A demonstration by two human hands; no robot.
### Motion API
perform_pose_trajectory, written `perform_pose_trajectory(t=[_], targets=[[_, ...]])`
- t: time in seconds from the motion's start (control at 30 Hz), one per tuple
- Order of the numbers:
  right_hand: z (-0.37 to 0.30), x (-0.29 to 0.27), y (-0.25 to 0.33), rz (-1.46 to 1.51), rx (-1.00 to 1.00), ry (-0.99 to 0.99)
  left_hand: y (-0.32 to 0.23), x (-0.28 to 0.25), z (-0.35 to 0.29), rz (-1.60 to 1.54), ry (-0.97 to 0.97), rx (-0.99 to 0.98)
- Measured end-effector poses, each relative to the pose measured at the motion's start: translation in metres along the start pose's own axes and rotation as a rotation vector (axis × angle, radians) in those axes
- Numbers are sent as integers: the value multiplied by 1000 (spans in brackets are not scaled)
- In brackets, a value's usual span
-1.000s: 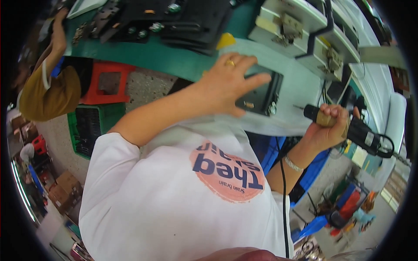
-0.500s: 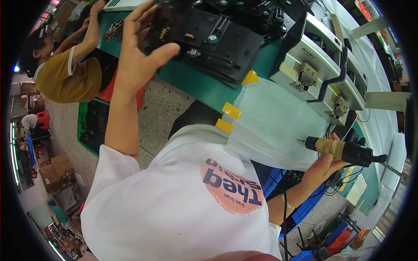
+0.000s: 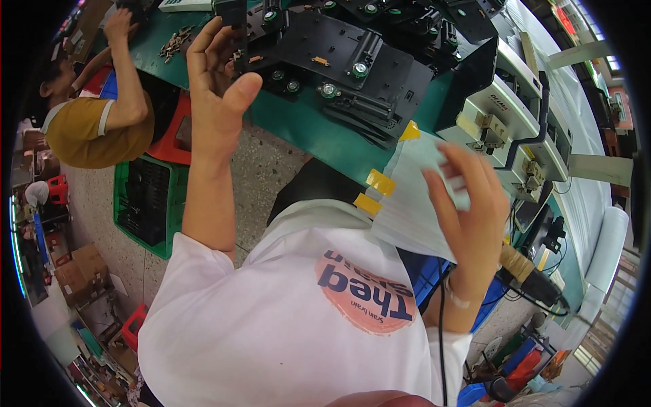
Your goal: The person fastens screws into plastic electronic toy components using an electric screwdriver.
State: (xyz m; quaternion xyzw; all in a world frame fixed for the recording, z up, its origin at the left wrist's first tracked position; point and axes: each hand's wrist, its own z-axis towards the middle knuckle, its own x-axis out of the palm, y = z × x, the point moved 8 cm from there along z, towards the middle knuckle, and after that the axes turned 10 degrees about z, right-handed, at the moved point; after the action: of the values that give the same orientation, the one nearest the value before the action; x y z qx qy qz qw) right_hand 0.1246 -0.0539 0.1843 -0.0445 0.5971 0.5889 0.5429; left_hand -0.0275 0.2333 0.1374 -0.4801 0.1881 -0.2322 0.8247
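Observation:
At the table's near left edge, my left hand (image 3: pixel 217 88) curls its fingers round a dark upright black plate (image 3: pixel 237 15), its thumb standing apart. Part of the grip is hidden. Beside it on the green table (image 3: pixel 291 125) lie stacked black plates (image 3: pixel 359 74) with small shafts and green-ringed round fittings. My right hand (image 3: pixel 475 203), slightly blurred, is empty with fingers apart above a white sheet (image 3: pixel 407 217) fixed by yellow tape (image 3: pixel 381 182). To the right of my right wrist, a black electric screwdriver (image 3: pixel 536 281) wrapped in tan tape is tilted, partly hidden by the wrist.
Two silver machines with metal blocks (image 3: pixel 502 115) stand right of the plates. Small metal parts (image 3: pixel 176 44) lie at the far left near a co-worker in a mustard shirt (image 3: pixel 102 129). A green crate (image 3: pixel 146 203) of black parts is on the floor. A black cable (image 3: pixel 442 353) hangs before me.
My right hand has let go of the electric screwdriver and moved up and left over the sheet. My left hand's fingers have curled in more, beside the black plate. The co-worker's arms have shifted.

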Motion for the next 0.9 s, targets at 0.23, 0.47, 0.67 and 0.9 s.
perform_pose_trajectory(t=[0.23, 0.47, 0.67, 0.9], targets=[[96, 71, 0, 87, -185, 157, 4, -9, -23, 10, -10, 10], [115, 103, -12, 48, -169, 235, 15, -25, -26, 27, -37, -21], [117, 106, -17, 146, -94, 235, 21, -24, -22, 51, -22, -13], [117, 104, -22, 212, -119, 183, 17, -15, -18, 59, -4, 8]])
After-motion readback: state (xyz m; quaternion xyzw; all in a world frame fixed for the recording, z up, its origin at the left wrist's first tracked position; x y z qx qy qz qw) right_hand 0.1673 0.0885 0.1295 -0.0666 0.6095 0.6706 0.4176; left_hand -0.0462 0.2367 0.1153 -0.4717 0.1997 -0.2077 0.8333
